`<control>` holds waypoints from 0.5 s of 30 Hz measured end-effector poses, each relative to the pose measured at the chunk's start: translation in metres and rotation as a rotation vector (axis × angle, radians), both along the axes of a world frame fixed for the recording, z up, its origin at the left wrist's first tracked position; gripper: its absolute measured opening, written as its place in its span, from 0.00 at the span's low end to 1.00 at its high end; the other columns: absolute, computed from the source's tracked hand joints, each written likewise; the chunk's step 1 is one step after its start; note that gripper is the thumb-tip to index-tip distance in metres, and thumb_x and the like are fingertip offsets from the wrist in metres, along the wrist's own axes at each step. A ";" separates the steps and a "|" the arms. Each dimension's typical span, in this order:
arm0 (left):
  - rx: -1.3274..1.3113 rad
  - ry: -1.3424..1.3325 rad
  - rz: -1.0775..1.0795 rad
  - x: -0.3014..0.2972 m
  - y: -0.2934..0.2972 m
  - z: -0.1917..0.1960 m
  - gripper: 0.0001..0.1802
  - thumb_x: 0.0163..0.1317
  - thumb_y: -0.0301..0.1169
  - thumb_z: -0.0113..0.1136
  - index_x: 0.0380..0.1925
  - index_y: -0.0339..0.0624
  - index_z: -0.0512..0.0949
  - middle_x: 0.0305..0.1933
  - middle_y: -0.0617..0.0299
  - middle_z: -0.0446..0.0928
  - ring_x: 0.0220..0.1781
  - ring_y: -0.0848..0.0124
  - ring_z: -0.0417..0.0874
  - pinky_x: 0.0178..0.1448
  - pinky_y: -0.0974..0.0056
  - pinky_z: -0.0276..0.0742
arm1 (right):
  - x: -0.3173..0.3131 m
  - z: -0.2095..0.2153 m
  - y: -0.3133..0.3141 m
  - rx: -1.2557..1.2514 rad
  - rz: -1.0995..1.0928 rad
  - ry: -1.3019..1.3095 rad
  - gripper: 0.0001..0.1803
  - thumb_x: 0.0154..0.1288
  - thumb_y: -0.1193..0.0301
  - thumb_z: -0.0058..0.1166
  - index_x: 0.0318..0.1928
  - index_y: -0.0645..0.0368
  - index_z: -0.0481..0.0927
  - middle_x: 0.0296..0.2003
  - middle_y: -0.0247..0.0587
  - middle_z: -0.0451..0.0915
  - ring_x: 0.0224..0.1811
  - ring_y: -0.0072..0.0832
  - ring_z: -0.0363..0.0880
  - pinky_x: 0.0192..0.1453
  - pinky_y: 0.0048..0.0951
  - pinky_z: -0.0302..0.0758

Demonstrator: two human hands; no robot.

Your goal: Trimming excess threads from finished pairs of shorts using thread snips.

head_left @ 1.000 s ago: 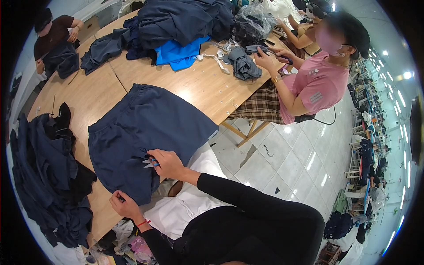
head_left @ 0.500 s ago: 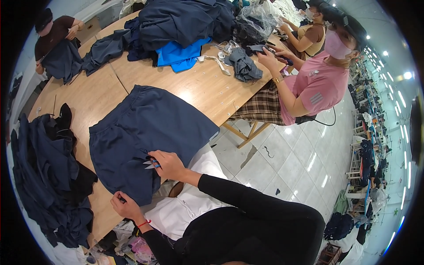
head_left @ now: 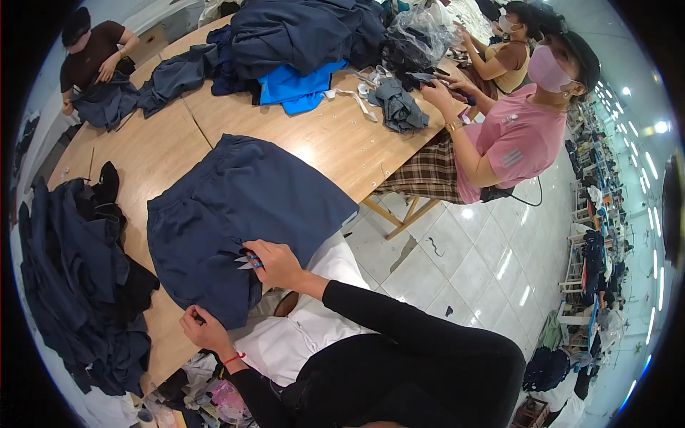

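Navy blue shorts (head_left: pixel 235 192) lie spread on the wooden table, waistband to the far left, with the near edge reaching over my lap. My right hand (head_left: pixel 275 264) is closed around small thread snips (head_left: pixel 248 262) with blue at the handle; their blades are apart and lie over the cloth of one leg. At the lower hem my left hand (head_left: pixel 205 328) pinches the edge of the shorts between thumb and fingers. Part of that grip is hidden by the fingers themselves.
Dark garments are heaped (head_left: pixel 78 285) on the left, and a bigger navy pile (head_left: pixel 307 36) with a bright blue cloth (head_left: pixel 300 85) stands across the wooden table (head_left: pixel 321 143). One co-worker (head_left: pixel 521 135) sits at right handling dark cloth; another (head_left: pixel 96 60) works at far left.
My hands and the shorts hold nearly the same place; the whole view has shifted slightly. At far left the co-worker's cloth has dropped lower onto the table.
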State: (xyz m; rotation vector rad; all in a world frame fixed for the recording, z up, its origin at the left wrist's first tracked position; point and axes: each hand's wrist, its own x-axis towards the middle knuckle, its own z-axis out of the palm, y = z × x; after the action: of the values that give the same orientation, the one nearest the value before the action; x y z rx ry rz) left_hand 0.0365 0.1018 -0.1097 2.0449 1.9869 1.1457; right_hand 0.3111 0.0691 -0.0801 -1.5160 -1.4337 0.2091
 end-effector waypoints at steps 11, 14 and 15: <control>-0.008 0.010 0.021 0.009 0.004 0.003 0.04 0.73 0.28 0.66 0.43 0.41 0.83 0.41 0.60 0.80 0.39 0.59 0.82 0.42 0.56 0.76 | 0.005 0.004 0.003 -0.011 0.011 0.004 0.17 0.63 0.82 0.62 0.53 0.63 0.83 0.44 0.46 0.88 0.41 0.45 0.90 0.43 0.39 0.86; -0.014 0.010 0.015 0.008 0.006 0.005 0.03 0.72 0.27 0.67 0.42 0.41 0.83 0.41 0.60 0.79 0.39 0.60 0.81 0.42 0.56 0.76 | 0.005 0.009 0.004 0.000 -0.010 -0.009 0.19 0.61 0.81 0.62 0.54 0.63 0.83 0.43 0.47 0.88 0.41 0.47 0.90 0.43 0.41 0.86; 0.005 -0.009 0.022 0.008 0.006 0.007 0.03 0.70 0.27 0.67 0.41 0.42 0.83 0.39 0.60 0.79 0.39 0.59 0.81 0.43 0.55 0.76 | 0.003 0.011 0.006 0.000 -0.010 -0.005 0.20 0.61 0.81 0.62 0.55 0.63 0.83 0.43 0.48 0.88 0.41 0.47 0.90 0.43 0.42 0.86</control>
State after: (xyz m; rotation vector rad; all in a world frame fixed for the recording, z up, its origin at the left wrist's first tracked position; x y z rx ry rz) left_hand 0.0444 0.1081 -0.1029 2.0223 2.0090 1.1627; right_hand 0.3136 0.0750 -0.0689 -1.5243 -1.4297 0.1995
